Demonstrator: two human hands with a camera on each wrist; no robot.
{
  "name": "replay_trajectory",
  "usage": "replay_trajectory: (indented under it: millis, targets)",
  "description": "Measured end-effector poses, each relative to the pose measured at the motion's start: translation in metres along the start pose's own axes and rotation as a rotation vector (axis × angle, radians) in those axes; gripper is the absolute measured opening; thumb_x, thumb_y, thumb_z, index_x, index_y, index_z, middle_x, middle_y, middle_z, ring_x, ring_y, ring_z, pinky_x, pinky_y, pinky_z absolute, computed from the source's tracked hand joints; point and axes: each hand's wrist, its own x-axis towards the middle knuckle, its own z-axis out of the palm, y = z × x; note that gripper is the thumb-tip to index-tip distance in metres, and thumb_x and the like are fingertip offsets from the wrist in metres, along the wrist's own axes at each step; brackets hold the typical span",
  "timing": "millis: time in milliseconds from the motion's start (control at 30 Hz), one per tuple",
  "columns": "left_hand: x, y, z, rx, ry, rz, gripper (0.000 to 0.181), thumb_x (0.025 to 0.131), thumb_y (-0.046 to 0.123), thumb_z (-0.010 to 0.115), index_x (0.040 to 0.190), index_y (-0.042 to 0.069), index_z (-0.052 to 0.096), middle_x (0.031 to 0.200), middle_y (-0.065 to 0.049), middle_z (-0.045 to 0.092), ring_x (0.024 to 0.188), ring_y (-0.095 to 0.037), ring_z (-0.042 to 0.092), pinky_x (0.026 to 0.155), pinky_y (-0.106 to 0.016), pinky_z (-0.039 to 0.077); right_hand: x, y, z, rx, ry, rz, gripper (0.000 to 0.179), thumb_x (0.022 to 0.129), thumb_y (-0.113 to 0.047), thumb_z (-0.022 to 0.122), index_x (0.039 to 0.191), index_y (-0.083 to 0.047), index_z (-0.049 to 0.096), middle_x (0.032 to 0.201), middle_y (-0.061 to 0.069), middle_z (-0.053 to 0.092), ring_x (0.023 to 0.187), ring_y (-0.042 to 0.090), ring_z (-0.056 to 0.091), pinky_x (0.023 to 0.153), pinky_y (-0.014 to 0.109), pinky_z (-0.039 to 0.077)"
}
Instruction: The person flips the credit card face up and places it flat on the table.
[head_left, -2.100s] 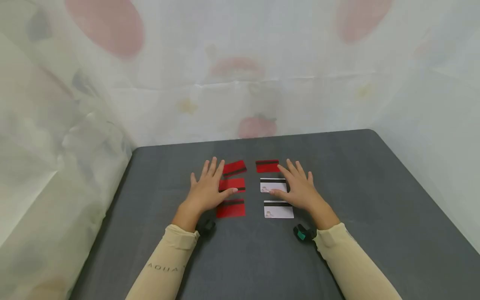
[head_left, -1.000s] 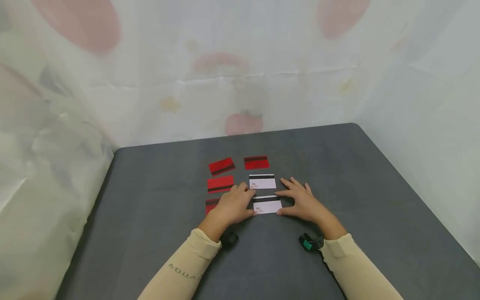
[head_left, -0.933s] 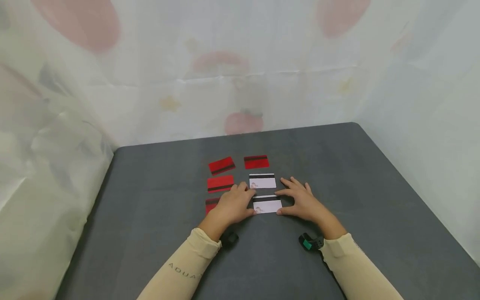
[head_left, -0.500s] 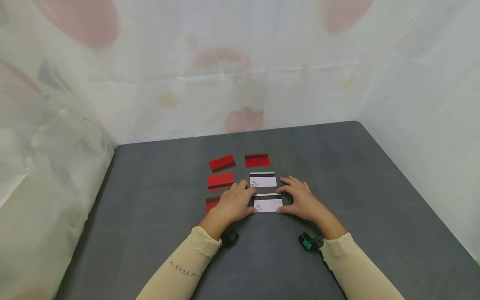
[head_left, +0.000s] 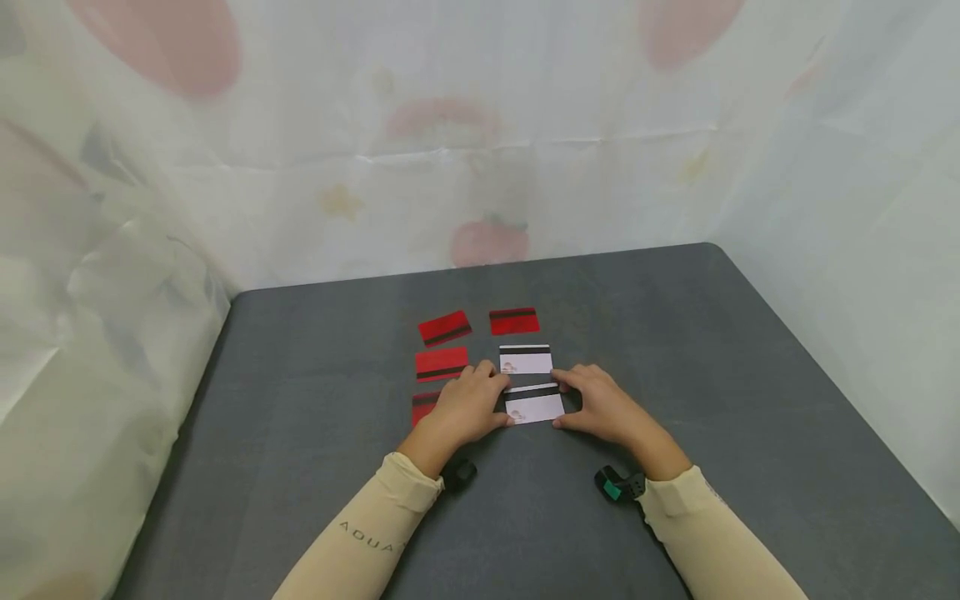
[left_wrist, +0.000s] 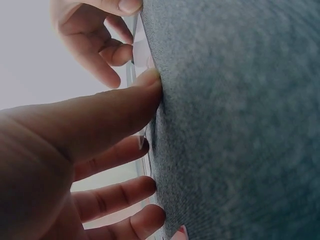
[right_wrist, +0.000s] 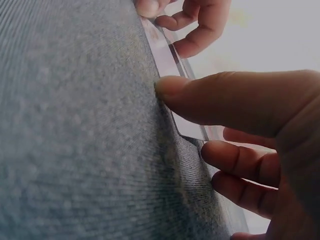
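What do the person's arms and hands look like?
The left sleeve and right sleeve are cream; dark letters, apparently AQUA, mark the left one. Each bare hand has a black wrist camera nearby; the right camera has a green patch.

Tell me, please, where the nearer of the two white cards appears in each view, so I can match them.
Head: the nearer white card lies below and right of centre.
Left wrist: the card is a pale sliver left of centre, high up, partly hidden.
Right wrist: the card slants from the top middle to just right of centre, partly hidden.
Shared landmark: the left hand, its thumb by the card's left end.
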Motion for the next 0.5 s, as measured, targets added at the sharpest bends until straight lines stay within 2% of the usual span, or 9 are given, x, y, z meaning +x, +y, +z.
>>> replay_trajectory:
  millis: [233, 500]
  targets:
    - [0.0018, -0.0010, 0.0004, -0.005, 0.004, 0.002, 0.055, 0.078, 0.044, 0.082, 0.122, 0.020, 0.060, 0.118, -0.006, 0.056, 0.100, -0.023, 0.053, 0.078, -0.046, 0.052, -0.0008, 0.0037, -0.0001, 0.030, -0.012, 0.031, 0.069, 0.071, -0.031, 0.088, 0.129, -0.005, 0.063, 0.111, 0.005, 0.063, 0.104, 0.025, 0.052, 0.093, 0.047, 0.043]
    - [0.0025, -0.0017, 0.0001, -0.006, -0.002, 0.013, 0.054, 0.078, 0.045, 0.081, 0.124, 0.023, 0.063, 0.117, -0.003, 0.056, 0.099, -0.021, 0.053, 0.077, -0.043, 0.051, -0.0026, 0.0052, -0.0028, 0.065, -0.043, 0.064, 0.061, 0.073, -0.030, 0.087, 0.126, -0.011, 0.065, 0.119, 0.005, 0.061, 0.115, 0.027, 0.050, 0.100, 0.049, 0.043]
